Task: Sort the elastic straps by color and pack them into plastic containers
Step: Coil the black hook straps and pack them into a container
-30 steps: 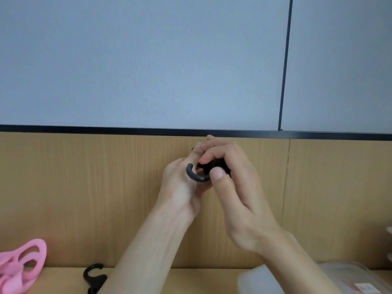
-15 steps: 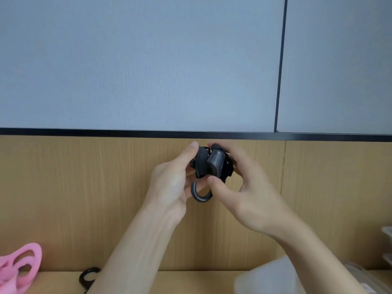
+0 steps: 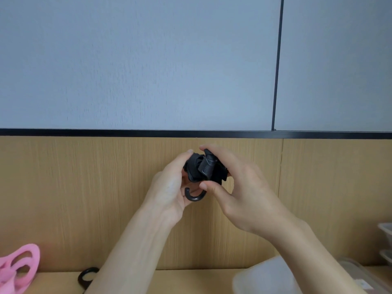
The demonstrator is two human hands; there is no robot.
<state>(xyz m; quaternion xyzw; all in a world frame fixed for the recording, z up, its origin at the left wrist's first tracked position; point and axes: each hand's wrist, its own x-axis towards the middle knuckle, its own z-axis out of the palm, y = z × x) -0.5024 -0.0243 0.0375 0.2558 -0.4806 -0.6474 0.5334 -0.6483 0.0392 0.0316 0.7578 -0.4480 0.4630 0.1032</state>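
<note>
A black elastic strap (image 3: 203, 169) is bunched into a small bundle, held up in front of the wooden back panel. A black hook on it hangs below the bundle. My left hand (image 3: 171, 187) cups the bundle from the left. My right hand (image 3: 239, 192) pinches it from the right, thumb under and fingers over. A translucent plastic container (image 3: 267, 279) stands on the desk at the lower right, partly hidden by my right forearm.
Pink straps (image 3: 19, 268) lie at the lower left edge. Another black hook (image 3: 87, 276) rests on the desk beside my left forearm. More plastic containers (image 3: 386, 242) are stacked at the far right. The wooden panel (image 3: 84, 198) rises behind the desk.
The hook has swung from between my hands to hanging below them. My right thumb moved under the bundle, which now shows between my fingers. The view shifted slightly right.
</note>
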